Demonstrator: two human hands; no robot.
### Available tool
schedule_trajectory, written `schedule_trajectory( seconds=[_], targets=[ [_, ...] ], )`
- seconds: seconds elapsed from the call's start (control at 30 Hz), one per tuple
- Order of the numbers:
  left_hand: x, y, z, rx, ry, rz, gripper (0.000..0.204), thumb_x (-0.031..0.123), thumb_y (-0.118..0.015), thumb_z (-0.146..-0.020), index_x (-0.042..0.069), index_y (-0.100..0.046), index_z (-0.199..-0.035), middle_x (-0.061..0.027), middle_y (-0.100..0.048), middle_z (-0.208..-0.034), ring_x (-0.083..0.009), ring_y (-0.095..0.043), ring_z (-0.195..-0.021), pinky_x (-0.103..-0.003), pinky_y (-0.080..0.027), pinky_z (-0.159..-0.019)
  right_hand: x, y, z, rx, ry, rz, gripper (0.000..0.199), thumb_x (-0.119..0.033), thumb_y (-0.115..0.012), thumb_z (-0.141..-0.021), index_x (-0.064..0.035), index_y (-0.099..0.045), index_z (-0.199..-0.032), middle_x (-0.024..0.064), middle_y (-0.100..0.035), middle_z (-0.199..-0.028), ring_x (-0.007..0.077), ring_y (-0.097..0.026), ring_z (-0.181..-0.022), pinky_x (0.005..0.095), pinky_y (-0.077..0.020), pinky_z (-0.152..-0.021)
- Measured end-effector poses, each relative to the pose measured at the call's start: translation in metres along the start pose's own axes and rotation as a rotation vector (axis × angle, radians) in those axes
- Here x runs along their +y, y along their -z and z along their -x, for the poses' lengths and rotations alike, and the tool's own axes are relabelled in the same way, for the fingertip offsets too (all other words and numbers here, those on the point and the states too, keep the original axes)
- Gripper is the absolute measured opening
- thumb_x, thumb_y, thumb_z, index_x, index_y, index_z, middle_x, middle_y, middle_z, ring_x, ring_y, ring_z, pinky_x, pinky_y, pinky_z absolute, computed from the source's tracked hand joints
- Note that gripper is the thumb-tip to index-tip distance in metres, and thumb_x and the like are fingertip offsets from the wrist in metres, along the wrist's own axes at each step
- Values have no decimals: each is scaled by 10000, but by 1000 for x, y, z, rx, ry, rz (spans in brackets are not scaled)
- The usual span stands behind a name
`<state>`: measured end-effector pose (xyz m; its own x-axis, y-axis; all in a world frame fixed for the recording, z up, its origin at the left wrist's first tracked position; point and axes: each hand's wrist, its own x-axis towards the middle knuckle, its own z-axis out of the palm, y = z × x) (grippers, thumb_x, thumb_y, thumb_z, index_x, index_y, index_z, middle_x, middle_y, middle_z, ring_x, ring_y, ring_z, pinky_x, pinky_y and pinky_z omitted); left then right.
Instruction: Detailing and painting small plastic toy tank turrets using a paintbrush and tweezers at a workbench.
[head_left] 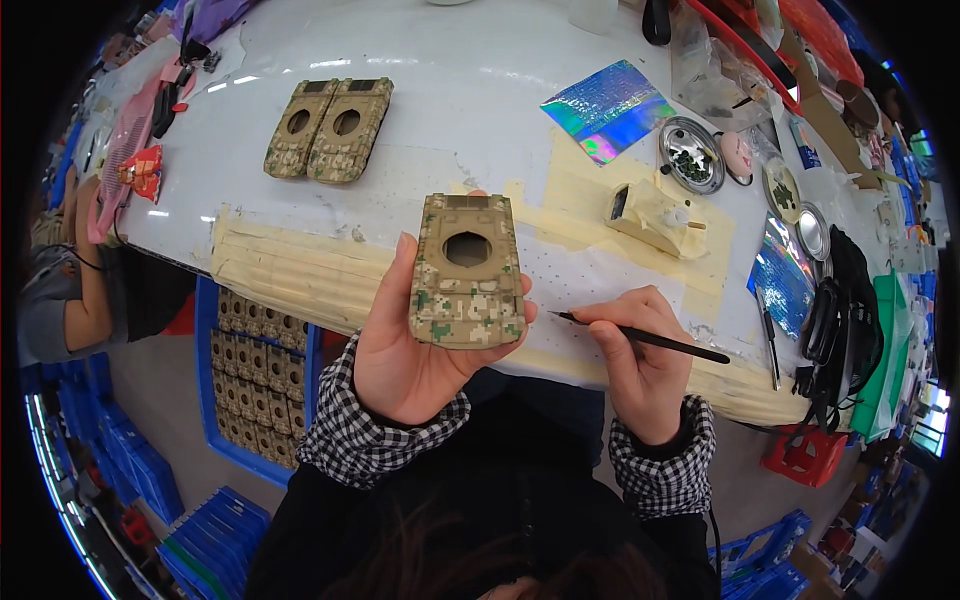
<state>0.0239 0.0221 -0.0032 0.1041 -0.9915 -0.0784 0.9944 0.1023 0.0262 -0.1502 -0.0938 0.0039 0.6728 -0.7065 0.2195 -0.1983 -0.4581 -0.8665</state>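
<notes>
In my left hand [405, 370] rests a camouflage-patterned toy tank hull [467, 300], its top with the round hole facing up. The thumb lies along its left side and fingertips wrap its right edge. My right hand [645, 365] pinches a thin black paintbrush [665, 341], whose fine tip points left toward the hull without touching it. Two more camouflage hulls, a left one [284, 148] and a right one [357, 150], stand side by side farther back on the white table [450, 90].
Right of the hands sits a masking-taped block [655, 222]. Behind it are a round metal dish [690, 125] with dark bits and a shiny holographic pouch [610, 105]. A blue crate [210, 400] of hulls stands below left. Another person's arm [88, 290] shows at far left.
</notes>
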Motion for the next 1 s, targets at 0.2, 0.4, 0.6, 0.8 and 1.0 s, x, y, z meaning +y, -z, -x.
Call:
schedule_trajectory(
  seconds=[0.2, 0.4, 0.6, 0.8, 1.0],
  targets=[
    [0, 1, 0, 0, -5, -27, 597, 484, -204, -980, 43, -284, -1375, -239, -500, -1223, -354, -543, -1113, -415, -520, -904, 1, 2, 0, 19, 44, -15, 81, -62, -683, -788, -33, -688, -864, 35, -637, -751, 168, -510, -689, 264, -419, -590],
    [-8, -2, -1, 89, -82, -231, 574, 442, -204, -991, 27, -257, -1384, -255, -462, -1252, -360, -527, -1129, -432, -504, -932, -6, 20, 0, 87, 130, -50, 116, -102, -636, -836, -9, -677, -893, 61, -650, -786, 190, -515, -716, 291, -424, -666],
    [-22, -13, -3, 248, 25, -535, 540, 430, -193, -994, 59, -277, -1378, -204, -484, -1264, -309, -527, -1146, -411, -508, -918, -29, 27, -4, 72, 284, -217, 202, -199, -635, -853, -8, -673, -907, 96, -679, -873, 247, -595, -792, 328, -467, -727],
    [-26, -18, -3, 195, 42, -655, 513, 410, -229, -997, 119, -205, -1418, -149, -449, -1317, -258, -525, -1154, -400, -510, -908, -35, 19, -5, -10, 277, -306, 205, -189, -642, -849, 3, -657, -922, 111, -682, -914, 259, -659, -883, 437, -485, -892],
    [-28, -20, -1, 152, -22, -575, 479, 279, -303, -1009, 131, -133, -1432, -107, -419, -1317, -206, -527, -1143, -368, -528, -874, -38, 19, -3, -36, 272, -274, 167, -130, -661, -828, 5, -652, -925, 107, -685, -915, 234, -667, -863, 431, -497, -892]
  ],
)
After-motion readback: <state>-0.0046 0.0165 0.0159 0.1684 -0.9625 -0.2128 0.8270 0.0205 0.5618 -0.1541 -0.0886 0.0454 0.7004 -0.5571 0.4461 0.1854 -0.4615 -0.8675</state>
